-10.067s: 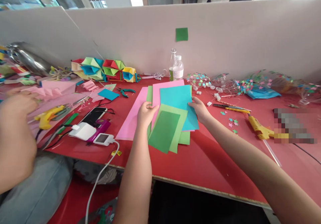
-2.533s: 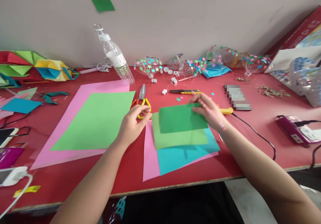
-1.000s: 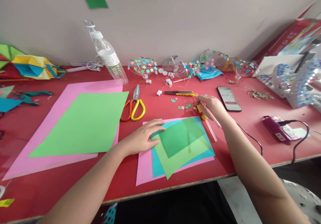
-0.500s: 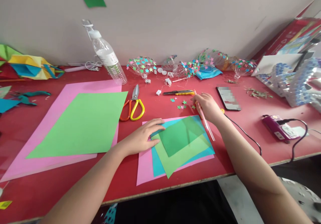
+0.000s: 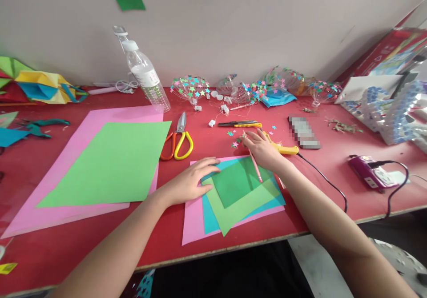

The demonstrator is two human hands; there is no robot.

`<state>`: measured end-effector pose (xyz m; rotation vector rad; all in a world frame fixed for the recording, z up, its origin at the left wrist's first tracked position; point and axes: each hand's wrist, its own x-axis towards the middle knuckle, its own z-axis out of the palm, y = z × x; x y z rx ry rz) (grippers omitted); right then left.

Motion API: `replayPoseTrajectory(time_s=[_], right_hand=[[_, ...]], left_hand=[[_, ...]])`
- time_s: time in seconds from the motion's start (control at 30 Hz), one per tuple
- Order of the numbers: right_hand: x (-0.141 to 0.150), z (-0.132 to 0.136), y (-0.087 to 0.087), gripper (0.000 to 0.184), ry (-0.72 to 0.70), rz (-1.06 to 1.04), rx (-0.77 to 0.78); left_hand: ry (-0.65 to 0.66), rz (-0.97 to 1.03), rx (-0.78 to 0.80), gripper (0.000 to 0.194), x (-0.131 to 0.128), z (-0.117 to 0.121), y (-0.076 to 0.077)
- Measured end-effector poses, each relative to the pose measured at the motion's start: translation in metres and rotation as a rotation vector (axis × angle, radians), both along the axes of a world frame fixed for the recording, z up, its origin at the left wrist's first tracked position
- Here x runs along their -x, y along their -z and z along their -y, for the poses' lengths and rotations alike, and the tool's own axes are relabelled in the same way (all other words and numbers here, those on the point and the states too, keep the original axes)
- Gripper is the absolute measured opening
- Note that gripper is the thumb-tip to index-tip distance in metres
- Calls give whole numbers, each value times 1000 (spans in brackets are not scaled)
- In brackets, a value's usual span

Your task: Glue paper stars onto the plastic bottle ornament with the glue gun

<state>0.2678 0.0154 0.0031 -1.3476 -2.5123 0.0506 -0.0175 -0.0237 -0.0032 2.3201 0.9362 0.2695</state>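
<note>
My left hand [image 5: 191, 183] lies open on the left edge of a small stack of coloured sheets, its fingers spread. A dark green sheet [image 5: 230, 187] tops the stack, over light green [image 5: 227, 220], blue [image 5: 211, 220] and pink paper [image 5: 191, 231]. My right hand [image 5: 263, 149] is closed on a slim pink pencil [image 5: 256, 168], slanted over the stack's upper edge. Small paper stars [image 5: 235, 144] lie by its fingertips. Partly behind that hand is a yellow glue gun [image 5: 286, 149] with a black cord. A yellow-handled cutter [image 5: 245, 124] lies just beyond.
Scissors [image 5: 180, 138] lie beside large green [image 5: 110, 164] and pink sheets [image 5: 75, 155]. Plastic bottles [image 5: 147, 78] and star-covered wire pieces [image 5: 190, 86] line the wall. To the right are a phone [image 5: 304, 132], a purple power adapter [image 5: 373, 171] and cords.
My right hand has moved left and slightly nearer, carrying the pencil over the paper stack. The glue gun now shows beside it. Some stars have shifted left. My left hand has stayed put.
</note>
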Motion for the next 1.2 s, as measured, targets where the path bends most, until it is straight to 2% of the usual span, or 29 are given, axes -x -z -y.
replayPoseTrajectory(time_s=[0.17,0.27,0.43,0.6,0.73,0.83,1.0,1.1,1.2], right_hand=[[-3,-1,-2,18,13,-198,12],[0,-2,2,15,-2,-220,44],[14,6,3,11,91,-343,56],[28,25,-7,10,110,-612,136],[33,28,-14,12,82,-787,199],[38,26,-16,11,60,-817,229],[60,30,-21,12,88,-666,298],[74,33,-22,13,91,-625,344],[76,34,-19,16,102,-722,415]], left_hand=[[-4,18,-20,39,-3,0,3],[-9,25,-49,39,-6,0,7],[-47,37,-89,41,-8,2,10],[-159,127,-156,34,-1,-3,2],[-278,183,-161,27,6,-9,-10],[-234,73,-178,25,5,-12,-16],[-68,-97,-272,26,-10,-14,-18],[-2,-134,-239,40,-11,-13,-14],[15,-69,-205,58,-4,-9,-6]])
